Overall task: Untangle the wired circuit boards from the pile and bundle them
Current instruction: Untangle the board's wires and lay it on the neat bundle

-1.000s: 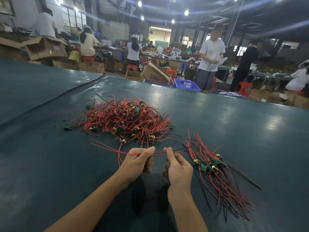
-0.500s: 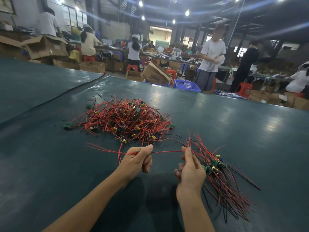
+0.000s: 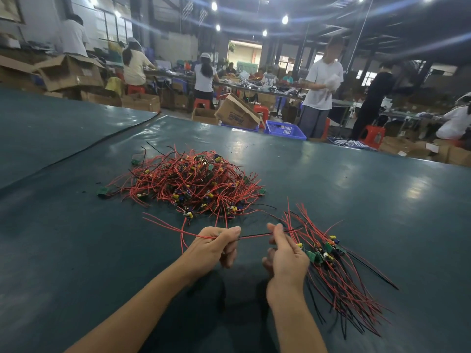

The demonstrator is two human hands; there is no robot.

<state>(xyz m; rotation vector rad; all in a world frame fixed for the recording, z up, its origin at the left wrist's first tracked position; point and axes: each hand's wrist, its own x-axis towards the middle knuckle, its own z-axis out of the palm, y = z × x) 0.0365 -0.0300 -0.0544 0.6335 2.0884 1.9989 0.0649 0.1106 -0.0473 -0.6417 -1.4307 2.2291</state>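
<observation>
Left hand (image 3: 216, 248) pinches wire strand (image 3: 254, 235); right hand (image 3: 288, 258) seems to pinch its other end — view blurred. Pull straight, then lay it boards-aligned on sorted bundle (image 3: 339, 276).

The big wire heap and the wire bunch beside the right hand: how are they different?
The heap is a tangle, wires looping every way; the bunch has wires lying mostly side by side. The heap's boards are scattered; the bunch's boards sit together in one cluster. Both have red and black wires on small green boards.
</observation>
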